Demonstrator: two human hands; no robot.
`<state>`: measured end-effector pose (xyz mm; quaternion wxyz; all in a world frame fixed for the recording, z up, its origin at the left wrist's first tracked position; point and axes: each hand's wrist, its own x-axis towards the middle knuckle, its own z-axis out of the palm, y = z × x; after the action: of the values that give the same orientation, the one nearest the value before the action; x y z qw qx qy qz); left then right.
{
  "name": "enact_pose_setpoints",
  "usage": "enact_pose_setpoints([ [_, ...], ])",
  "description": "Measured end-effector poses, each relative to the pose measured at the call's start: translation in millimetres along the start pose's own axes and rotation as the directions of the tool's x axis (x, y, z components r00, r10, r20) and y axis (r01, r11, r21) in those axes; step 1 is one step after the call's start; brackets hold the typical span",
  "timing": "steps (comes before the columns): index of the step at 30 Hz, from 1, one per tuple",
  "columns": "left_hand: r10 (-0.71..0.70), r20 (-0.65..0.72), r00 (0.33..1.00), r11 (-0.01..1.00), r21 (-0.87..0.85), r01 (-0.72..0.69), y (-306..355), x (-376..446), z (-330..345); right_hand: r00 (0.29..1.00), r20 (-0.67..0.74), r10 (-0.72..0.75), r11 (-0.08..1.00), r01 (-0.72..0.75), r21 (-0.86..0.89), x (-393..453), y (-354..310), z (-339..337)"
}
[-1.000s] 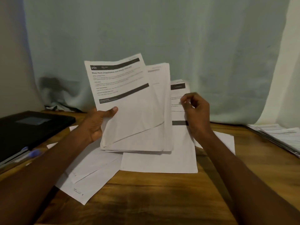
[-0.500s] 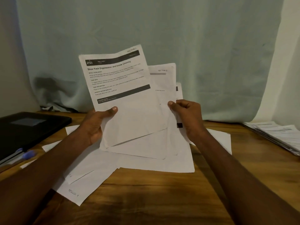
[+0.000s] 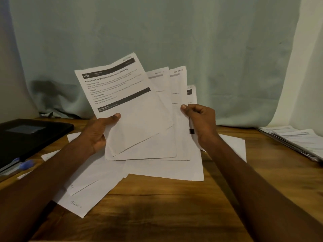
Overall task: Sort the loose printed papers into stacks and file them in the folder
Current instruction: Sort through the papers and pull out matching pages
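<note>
1. The left hand (image 3: 97,131) holds a fan of printed sheets (image 3: 139,119) up above the table (image 3: 166,215), thumb pressed flat on the front page and the other fingers hidden behind the paper.
2. The front page is tilted to the left and carries dark bars and a heading about a shoe rack; the pages behind it show handwritten section labels at their top corners.
3. The right hand (image 3: 201,123) pinches the right edge of the rearmost sheets, thumb on the front and the other fingers curled behind.
4. More loose papers (image 3: 164,170) lie on the table under the fan, overlapping one another; one corner near the left forearm has handwriting on it.
5. A black folder (image 3: 29,135) lies closed at the left edge of the table, well apart from the held sheets, with a blue pen (image 3: 24,165) just beside its near edge.
6. A separate stack of papers (image 3: 297,138) sits at the right edge of the table.
7. A pale curtain (image 3: 174,41) hangs behind everything.
</note>
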<state>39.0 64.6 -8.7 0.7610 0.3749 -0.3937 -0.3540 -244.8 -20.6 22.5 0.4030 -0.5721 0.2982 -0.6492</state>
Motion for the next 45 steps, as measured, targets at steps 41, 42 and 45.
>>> enact_pose_setpoints([
  [41, -0.106, 0.228, 0.968, 0.973, 0.225, 0.053, -10, -14, 20, 0.908, 0.400, 0.126, 0.989, -0.082, -0.126, -20, -6, 20],
  [42, -0.091, 0.189, 0.978, 0.973, 0.226, 0.047, -12, -12, 18, 0.915, 0.375, 0.148, 0.982, -0.093, -0.162, -20, -6, 20],
  [45, -0.083, 0.042, 0.996, 0.979, 0.192, 0.073, -13, -1, 7, 0.970, 0.224, 0.095, 0.891, 0.018, -0.454, -11, 5, 6],
])
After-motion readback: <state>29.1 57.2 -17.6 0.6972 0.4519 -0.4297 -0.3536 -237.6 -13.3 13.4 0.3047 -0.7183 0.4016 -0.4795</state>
